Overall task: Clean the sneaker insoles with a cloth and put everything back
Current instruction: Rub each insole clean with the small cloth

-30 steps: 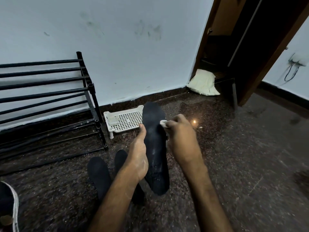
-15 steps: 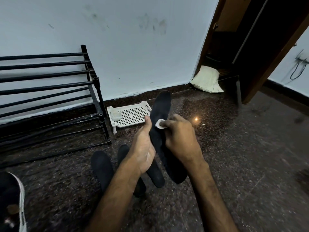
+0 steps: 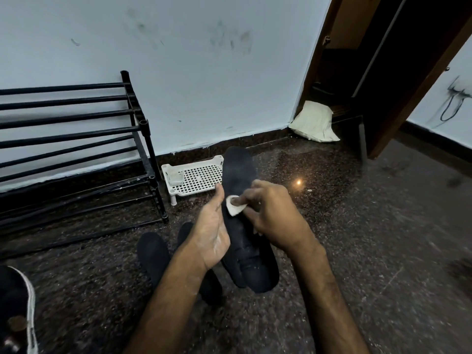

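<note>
Counting four insoles (image 3: 240, 175) (image 3: 153, 256) (image 3: 208, 287) (image 3: 235, 274), one cloth (image 3: 233, 209), two hands (image 3: 212, 233) (image 3: 274, 221)

Both bare forearms reach in from near edge, left hand (image 3: 213, 232) palm turned right, thumb up, fingers hidden behind the insole (image 3: 240, 172) it grips, right hand (image 3: 274, 215) just right of it, knuckles up, fingertips pinching cloth (image 3: 233, 208) against the insole.

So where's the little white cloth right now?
Mid-frame in the head view, the cloth is pinched by the right hand against the black insole held by the left hand, near the white tray.
</note>
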`<state>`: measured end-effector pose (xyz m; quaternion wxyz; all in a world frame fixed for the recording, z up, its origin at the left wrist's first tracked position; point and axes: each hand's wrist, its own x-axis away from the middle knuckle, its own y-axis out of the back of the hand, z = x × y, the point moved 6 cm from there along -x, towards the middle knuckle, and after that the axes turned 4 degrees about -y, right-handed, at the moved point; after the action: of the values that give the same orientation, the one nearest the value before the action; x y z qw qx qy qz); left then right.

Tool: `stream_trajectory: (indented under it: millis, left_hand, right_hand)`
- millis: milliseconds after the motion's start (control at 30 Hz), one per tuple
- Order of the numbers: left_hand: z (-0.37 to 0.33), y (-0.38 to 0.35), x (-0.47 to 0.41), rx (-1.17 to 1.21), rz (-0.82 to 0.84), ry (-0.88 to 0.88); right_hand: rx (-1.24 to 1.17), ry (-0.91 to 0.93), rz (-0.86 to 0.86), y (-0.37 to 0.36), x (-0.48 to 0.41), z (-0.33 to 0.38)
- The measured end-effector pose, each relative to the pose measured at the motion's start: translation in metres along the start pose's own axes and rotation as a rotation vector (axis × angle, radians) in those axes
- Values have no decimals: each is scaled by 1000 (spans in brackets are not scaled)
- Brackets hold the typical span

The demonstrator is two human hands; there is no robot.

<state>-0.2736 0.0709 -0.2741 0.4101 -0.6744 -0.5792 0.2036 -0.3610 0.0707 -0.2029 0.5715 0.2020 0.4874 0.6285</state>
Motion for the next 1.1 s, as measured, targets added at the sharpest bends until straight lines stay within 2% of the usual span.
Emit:
stream_trajectory:
  millis: [33, 133, 200, 300, 367, 400, 500, 567, 667, 733, 767, 900, 967, 1100]
  left_hand:
    - [-1, 1, 0, -18, 0, 5]
    - [3, -1, 2, -84, 1, 23]
    - [6, -4, 2, -68, 12, 36]
    - [2, 0, 1, -11, 9, 16]
    - [-1, 2, 1, -6, 12, 12]
    - [-1, 2, 2, -26, 8, 16]
    - [6, -2, 3, -83, 21, 45]
    - [9, -4, 3, -83, 31, 53]
    - [2, 1, 0, -52, 23, 15]
    - [-3, 7, -1, -63, 4, -10]
    - [-3, 9, -2, -83, 2, -12]
    - [6, 4, -2, -118, -2, -5]
    - [11, 3, -4, -119, -7, -1]
    - [9, 9, -6, -67, -14, 13]
  right_hand:
    - [46, -47, -6, 2, 1, -7]
    - [181, -191, -217, 17, 6, -20]
    - [152, -154, -270, 15, 5, -10]
    - [6, 18, -97, 1, 1, 4]
    - [8, 8, -4, 0, 2, -1]
    - [45, -38, -23, 3, 2, -9]
    - [185, -193, -238, 20, 5, -24]
    - [177, -156, -295, 19, 3, -16]
    - [16, 8, -112, 2, 2, 2]
    - [-47, 25, 49, -4, 3, 2]
    - [-39, 3, 71, -4, 3, -3]
    - [117, -187, -167, 15, 4, -30]
    - [122, -186, -239, 16, 3, -26]
    - [-105, 9, -38, -2, 3, -2]
